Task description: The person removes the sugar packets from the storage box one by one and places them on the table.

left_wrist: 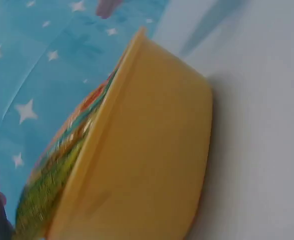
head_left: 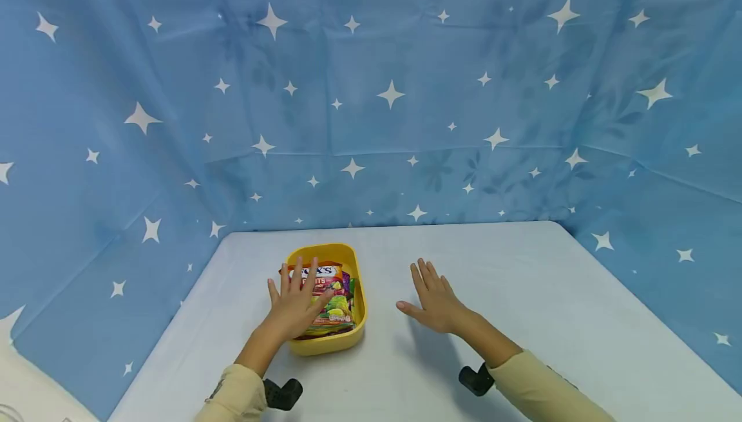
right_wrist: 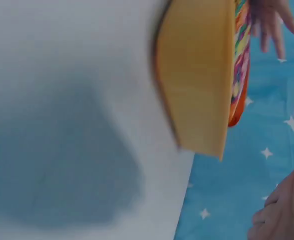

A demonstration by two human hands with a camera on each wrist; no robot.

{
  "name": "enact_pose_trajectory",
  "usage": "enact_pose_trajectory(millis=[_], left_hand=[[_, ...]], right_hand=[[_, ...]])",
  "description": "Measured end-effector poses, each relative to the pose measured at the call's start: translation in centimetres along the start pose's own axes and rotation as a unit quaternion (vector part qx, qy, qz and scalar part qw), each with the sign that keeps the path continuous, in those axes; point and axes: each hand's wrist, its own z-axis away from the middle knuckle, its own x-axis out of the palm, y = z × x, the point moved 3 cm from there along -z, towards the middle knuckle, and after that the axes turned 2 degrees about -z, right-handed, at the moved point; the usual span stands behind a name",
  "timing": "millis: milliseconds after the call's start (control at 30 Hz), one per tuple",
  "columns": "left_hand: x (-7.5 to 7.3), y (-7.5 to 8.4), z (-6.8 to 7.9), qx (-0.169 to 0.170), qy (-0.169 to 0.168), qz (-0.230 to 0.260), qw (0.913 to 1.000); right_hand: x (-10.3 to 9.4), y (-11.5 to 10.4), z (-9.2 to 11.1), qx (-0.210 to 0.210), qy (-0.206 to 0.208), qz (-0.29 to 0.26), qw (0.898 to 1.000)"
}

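Observation:
A yellow tub (head_left: 361, 306) stands left of centre on the white table, filled with bright snack bags (head_left: 330, 309); the front one is printed "FOX'S" and "FRUITS". Over the tub's left side hovers my left hand (head_left: 294, 309), fingers spread and straight, hiding part of the bags. My right hand (head_left: 437, 306) is held out over the table right of the tub, fingers straight and thumb apart, with nothing in it. In the left wrist view the tub's side (left_wrist: 152, 135) fills the middle. The right wrist view has the tub (right_wrist: 197, 70) at the top.
The white table (head_left: 522, 267) has rounded far corners. Behind and on both sides of it hangs a blue curtain (head_left: 371, 55) with white stars. A pale rounded object (head_left: 35, 383) shows at the lower left. Each wrist carries a black camera mount (head_left: 476, 380).

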Motion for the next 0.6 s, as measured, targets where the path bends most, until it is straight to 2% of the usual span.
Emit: enact_pose_trajectory(millis=[67, 100, 167, 233, 300, 333, 367, 433, 467, 500, 600], left_hand=[[-0.2, -1.6, 0.4, -0.025, 0.01, 0.084, 0.9961], [-0.1, -2.4, 0.7, -0.035, 0.009, 0.134, 0.9903], [0.6, -4.0, 1.2, -0.058, 0.0, 0.24, 0.9691], [1.5, -5.1, 1.6, -0.078, -0.009, 0.342, 0.9366], [2.5, -5.8, 1.9, -0.107, -0.016, 0.432, 0.8954], [3.1, -5.9, 2.0, -0.119, -0.015, 0.464, 0.8774], [3.6, -5.9, 2.0, -0.125, -0.014, 0.49, 0.8624], [4.4, -6.1, 2.2, -0.127, -0.007, 0.527, 0.8404], [4.7, -6.4, 2.4, -0.123, -0.003, 0.538, 0.8341], [4.9, -6.6, 2.4, -0.112, -0.001, 0.542, 0.8329], [5.0, -7.5, 2.4, -0.084, 0.003, 0.542, 0.8361]], right_hand=[[0.7, -1.4, -1.1, -0.001, -0.016, -0.053, 0.998], [1.1, -2.2, -1.6, 0.0, -0.025, -0.086, 0.996], [1.9, -3.5, -2.4, 0.006, -0.047, -0.147, 0.988], [2.5, -4.8, -3.2, 0.004, -0.06, -0.192, 0.979], [2.9, -5.9, -3.8, -0.001, -0.068, -0.233, 0.97], [3.1, -6.3, -4.1, -0.003, -0.071, -0.253, 0.965], [3.3, -6.6, -4.2, 0.0, -0.075, -0.278, 0.958], [3.8, -7.3, -4.6, 0.008, -0.082, -0.326, 0.942], [4.2, -7.7, -4.8, 0.014, -0.084, -0.348, 0.934], [4.5, -8.1, -5.0, 0.02, -0.084, -0.363, 0.928], [5.5, -9.0, -5.6, 0.025, -0.081, -0.4, 0.913]])
